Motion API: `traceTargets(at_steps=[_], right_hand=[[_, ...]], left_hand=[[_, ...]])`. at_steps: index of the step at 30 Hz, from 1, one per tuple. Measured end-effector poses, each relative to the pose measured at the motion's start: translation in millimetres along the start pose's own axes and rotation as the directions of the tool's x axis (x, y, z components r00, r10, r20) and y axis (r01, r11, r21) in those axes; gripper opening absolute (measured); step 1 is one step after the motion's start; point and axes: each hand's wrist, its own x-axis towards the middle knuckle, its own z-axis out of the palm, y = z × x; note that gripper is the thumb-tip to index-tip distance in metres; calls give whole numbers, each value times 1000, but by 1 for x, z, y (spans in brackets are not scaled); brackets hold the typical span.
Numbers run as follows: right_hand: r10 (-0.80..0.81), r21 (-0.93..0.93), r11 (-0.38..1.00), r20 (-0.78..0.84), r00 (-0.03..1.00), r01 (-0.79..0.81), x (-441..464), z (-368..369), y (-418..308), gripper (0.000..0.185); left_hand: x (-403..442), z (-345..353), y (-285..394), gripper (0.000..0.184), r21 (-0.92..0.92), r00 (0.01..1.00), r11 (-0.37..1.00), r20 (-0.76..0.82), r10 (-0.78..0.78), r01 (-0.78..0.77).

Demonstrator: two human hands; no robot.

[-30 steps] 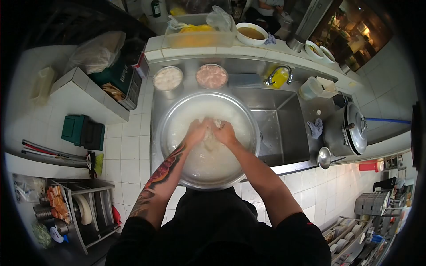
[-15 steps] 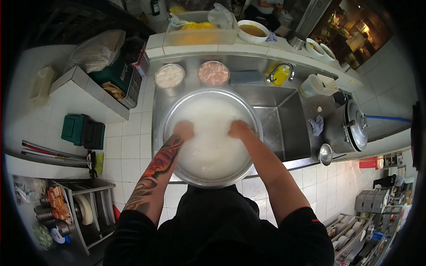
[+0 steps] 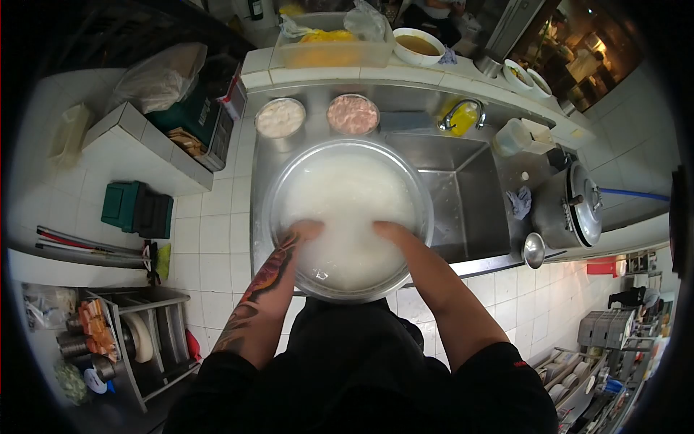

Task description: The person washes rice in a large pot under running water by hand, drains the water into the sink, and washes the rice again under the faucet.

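Observation:
A large round metal basin [image 3: 277, 173] stands on the steel counter in front of me, filled with cloudy white liquid [image 3: 347, 188]. My left hand [image 3: 307, 229] dips into the liquid on the left side, at the end of a tattooed forearm. On the right side, my right hand [image 3: 389, 229] is sunk in the same liquid. Only the backs of the hands and the wrists show. The milky liquid hides all the fingers and anything they may touch.
Behind the basin stand a container of whitish food [image 3: 280, 118] and one of pink raw meat [image 3: 353, 114]. A sink [image 3: 473, 202] with a faucet [image 3: 463, 114] lies to the right, then a lidded pot [image 3: 567, 206] and a ladle [image 3: 533, 250]. A plastic tub [image 3: 325, 54] sits on the ledge.
Both hands have moved toward my body and deeper into the liquid, so less of each shows. The surface ripples near the basin's front. The view has shifted slightly.

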Motion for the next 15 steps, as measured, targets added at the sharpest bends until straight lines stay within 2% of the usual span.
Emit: traceTargets(at_steps=[2,3,4,5,6,7,8,9,11,13,14,15], right_hand=[[42,56,997,35,999,-44,0,8,-4,56],[-1,317,948,9,1000,-2,5,18,1,56],[-43,555,831,-16,999,45,6,25,2,57],[-45,659,751,-8,999,39,10,29,1,56],[-42,743,669,23,999,11,8,33,-9,55],[-40,807,590,58,998,-23,5,34,-19,54],[-24,849,522,108,994,-80,0,36,-28,53],[-11,880,455,159,987,-137,-6,35,-38,52],[-5,922,312,243,970,-229,-20,36,-57,51],[-76,952,184,262,962,-245,-33,31,-78,50],[-174,967,115,244,954,-226,-40,26,-87,48],[-270,974,43,224,936,-221,-48,21,-96,45]], left_hand=[[-10,-5,10,49,-71,1000,997,8,0,1],[-15,-9,16,54,-111,998,993,51,-25,30],[-16,-10,19,60,-151,995,987,91,-47,60],[-10,-3,18,60,-154,995,986,87,-51,64],[5,13,13,66,-456,992,885,115,-43,91],[0,12,20,73,-710,990,694,139,-24,116],[-8,12,26,73,-711,990,694,137,-24,115],[-49,-15,52,79,-797,990,596,138,22,98],[-62,-21,71,85,-871,988,484,136,71,85],[-41,-6,70,88,-963,993,250,116,37,104],[-35,0,75,88,-963,993,249,117,36,104],[-31,3,85,84,-964,991,260,21,-135,56]])
